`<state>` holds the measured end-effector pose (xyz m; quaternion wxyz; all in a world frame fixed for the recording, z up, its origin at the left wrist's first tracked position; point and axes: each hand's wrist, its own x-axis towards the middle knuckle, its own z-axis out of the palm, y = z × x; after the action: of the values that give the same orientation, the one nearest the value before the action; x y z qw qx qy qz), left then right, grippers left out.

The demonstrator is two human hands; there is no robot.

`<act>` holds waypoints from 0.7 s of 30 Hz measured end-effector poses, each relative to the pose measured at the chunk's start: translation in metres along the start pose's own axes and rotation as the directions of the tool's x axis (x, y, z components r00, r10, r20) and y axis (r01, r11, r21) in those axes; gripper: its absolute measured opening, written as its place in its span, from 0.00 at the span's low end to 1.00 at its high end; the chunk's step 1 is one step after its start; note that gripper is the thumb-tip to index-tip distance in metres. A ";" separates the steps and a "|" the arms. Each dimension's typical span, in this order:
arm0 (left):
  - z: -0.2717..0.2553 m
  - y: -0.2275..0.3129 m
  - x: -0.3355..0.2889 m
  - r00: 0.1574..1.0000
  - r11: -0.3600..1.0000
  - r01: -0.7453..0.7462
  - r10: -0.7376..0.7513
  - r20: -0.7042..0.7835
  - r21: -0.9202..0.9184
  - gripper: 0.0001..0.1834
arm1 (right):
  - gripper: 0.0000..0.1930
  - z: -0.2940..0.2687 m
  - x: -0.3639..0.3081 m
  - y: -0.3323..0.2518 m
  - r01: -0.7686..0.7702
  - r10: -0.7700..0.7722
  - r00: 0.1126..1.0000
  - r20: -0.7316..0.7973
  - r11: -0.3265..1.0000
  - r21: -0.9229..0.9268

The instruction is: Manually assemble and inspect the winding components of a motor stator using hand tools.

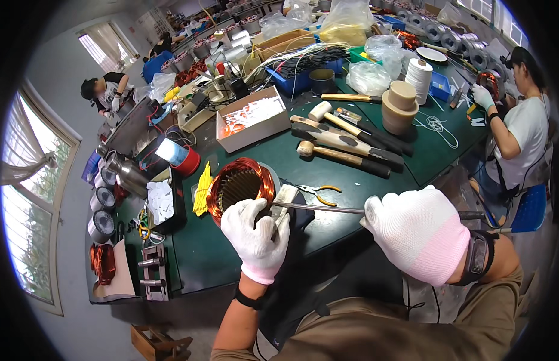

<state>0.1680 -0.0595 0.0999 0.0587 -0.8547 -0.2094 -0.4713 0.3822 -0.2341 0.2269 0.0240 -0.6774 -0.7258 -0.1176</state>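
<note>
A motor stator (214, 195) with copper windings stands on the green bench in front of me, its slotted bore showing. My white-gloved left hand (255, 234) is at its near rim, fingers curled; what they hold is hidden. In my gloved right hand (414, 231) is a long thin metal rod (327, 209), gripped firmly, with a dark end sticking out past the wrist side. The rod's tip reaches the stator's edge beside my left fingers. A worn pale block (285, 195) sits under the rod against the stator. Pliers with yellow-orange handles (321, 195) lie just behind the rod.
Yellow strips (203, 189) lie left of the stator. Behind are mallets (345, 159), a box of paper slips (252, 120) and a red container (188, 163). A metal fixture (153, 271) stands front left. One co-worker (523, 126) sits at right, another (111, 93) works far left.
</note>
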 end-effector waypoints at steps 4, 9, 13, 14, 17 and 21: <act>0.005 -0.003 -0.006 0.995 0.997 -0.062 0.065 -0.077 0.040 0.18 | 0.11 0.015 -0.009 -0.002 -0.026 0.027 0.999 -0.028 0.999 0.030; 0.003 0.002 -0.002 0.996 0.992 -0.089 0.089 -0.005 0.085 0.17 | 0.05 0.012 -0.012 -0.004 -0.011 0.012 0.999 -0.030 0.999 0.030; 0.006 0.004 -0.003 0.999 0.994 -0.047 0.049 -0.020 0.096 0.16 | 0.10 0.005 -0.012 -0.012 -0.030 0.031 0.999 -0.027 0.999 0.045; 0.006 0.004 -0.001 0.998 0.994 -0.049 0.051 -0.020 0.096 0.16 | 0.09 0.004 -0.012 -0.013 -0.028 0.029 0.999 -0.013 0.999 0.034; 0.008 0.007 0.001 0.998 0.997 -0.007 0.011 -0.057 0.078 0.17 | 0.09 -0.001 -0.014 -0.012 -0.011 0.011 1.000 -0.014 0.999 0.046; 0.006 0.007 0.000 0.999 0.996 -0.005 0.009 -0.045 0.092 0.17 | 0.09 0.003 -0.014 -0.014 -0.005 0.009 0.999 -0.048 0.995 0.102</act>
<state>0.1754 -0.0639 0.0968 0.1043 -0.8410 -0.2263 -0.4801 0.3702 -0.2482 0.2194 0.0766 -0.6748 -0.7276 -0.0968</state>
